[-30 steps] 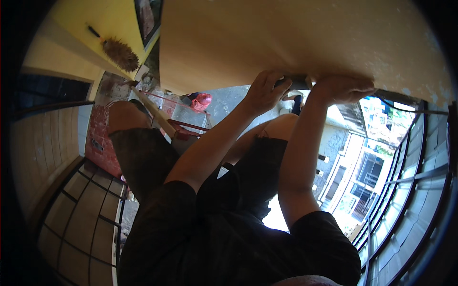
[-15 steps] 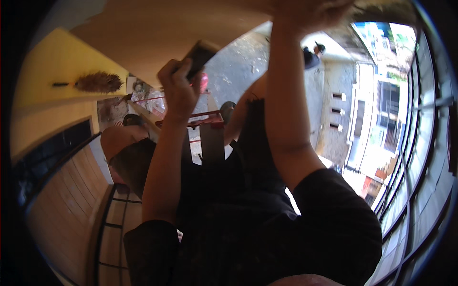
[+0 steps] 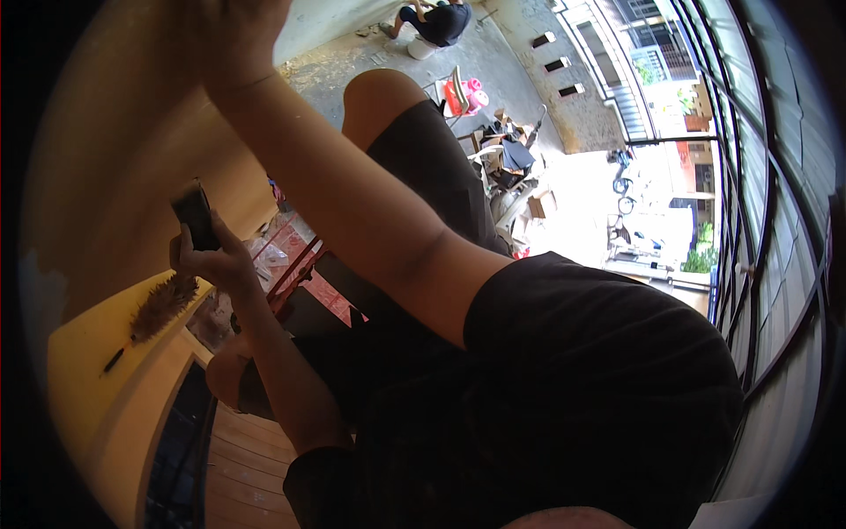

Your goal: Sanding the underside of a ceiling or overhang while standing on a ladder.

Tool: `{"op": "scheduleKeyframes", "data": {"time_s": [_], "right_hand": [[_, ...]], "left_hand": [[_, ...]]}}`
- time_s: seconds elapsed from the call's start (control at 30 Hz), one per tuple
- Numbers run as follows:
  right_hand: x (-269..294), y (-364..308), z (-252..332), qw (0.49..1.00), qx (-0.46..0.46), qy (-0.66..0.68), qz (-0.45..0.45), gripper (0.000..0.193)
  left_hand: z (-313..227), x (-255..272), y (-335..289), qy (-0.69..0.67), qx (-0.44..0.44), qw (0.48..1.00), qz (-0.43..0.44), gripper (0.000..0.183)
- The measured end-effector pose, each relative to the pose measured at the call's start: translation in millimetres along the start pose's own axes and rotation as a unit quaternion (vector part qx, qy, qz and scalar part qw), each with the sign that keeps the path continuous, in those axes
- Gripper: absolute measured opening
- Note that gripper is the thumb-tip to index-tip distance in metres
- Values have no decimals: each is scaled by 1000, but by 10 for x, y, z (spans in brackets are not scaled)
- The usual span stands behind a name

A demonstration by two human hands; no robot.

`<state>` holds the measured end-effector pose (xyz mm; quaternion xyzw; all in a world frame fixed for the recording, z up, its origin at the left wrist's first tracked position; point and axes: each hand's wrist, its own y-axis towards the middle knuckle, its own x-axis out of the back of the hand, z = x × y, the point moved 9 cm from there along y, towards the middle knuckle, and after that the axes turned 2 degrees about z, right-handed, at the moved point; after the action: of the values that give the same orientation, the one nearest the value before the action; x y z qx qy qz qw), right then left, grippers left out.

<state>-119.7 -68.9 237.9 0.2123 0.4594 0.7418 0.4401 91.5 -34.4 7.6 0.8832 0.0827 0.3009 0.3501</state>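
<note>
My left hand [image 3: 218, 262] is closed round a dark, flat, rectangular block [image 3: 196, 216], thumb on one side and fingers on the other. The block stands up from the hand, close to a broad brown surface [image 3: 115, 203]. My right arm stretches across to the upper left. At its end, my right hand [image 3: 236, 40] is raised against or near the same brown surface; its fingers are lost in shadow and past the picture's edge. Below my left hand, a brown feather duster [image 3: 163, 309] with a black handle lies against a yellow surface [image 3: 79, 344].
Beneath me is a red metal frame [image 3: 295, 280], between my bent legs. Farther off, a person in dark clothes [image 3: 441, 22] sits on a white bucket [image 3: 421, 49]. Chairs and a heap of odds and ends [image 3: 511, 163] stand on the grey floor. Ribbed metal sheeting [image 3: 784, 247] lines the right.
My view has swung round to the right, bringing the seated person and the heap into sight. My right hand now appears at the upper left. The block remains in my left hand.
</note>
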Motion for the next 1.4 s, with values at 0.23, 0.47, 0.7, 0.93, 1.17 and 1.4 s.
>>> {"op": "scheduleKeyframes", "data": {"time_s": [0.23,0.47,0.7,0.93,1.17,1.4], "right_hand": [[48,-78,195,997,-35,-17,-74,43],[-48,-223,67,990,-32,-66,-122,27],[98,-170,131,985,-2,-59,-163,23],[133,-151,134,984,8,-52,-168,26],[156,-108,110,985,18,-54,-164,26],[160,-130,112,985,17,-56,-165,27]], "left_hand": [[322,26,-68,79,22,996,21,51],[543,68,-95,22,58,998,-5,53],[550,57,-90,76,60,995,-10,54],[594,25,-110,96,102,990,10,56],[605,-17,-111,23,108,994,14,55],[612,-36,-97,45,88,995,12,54]]}}
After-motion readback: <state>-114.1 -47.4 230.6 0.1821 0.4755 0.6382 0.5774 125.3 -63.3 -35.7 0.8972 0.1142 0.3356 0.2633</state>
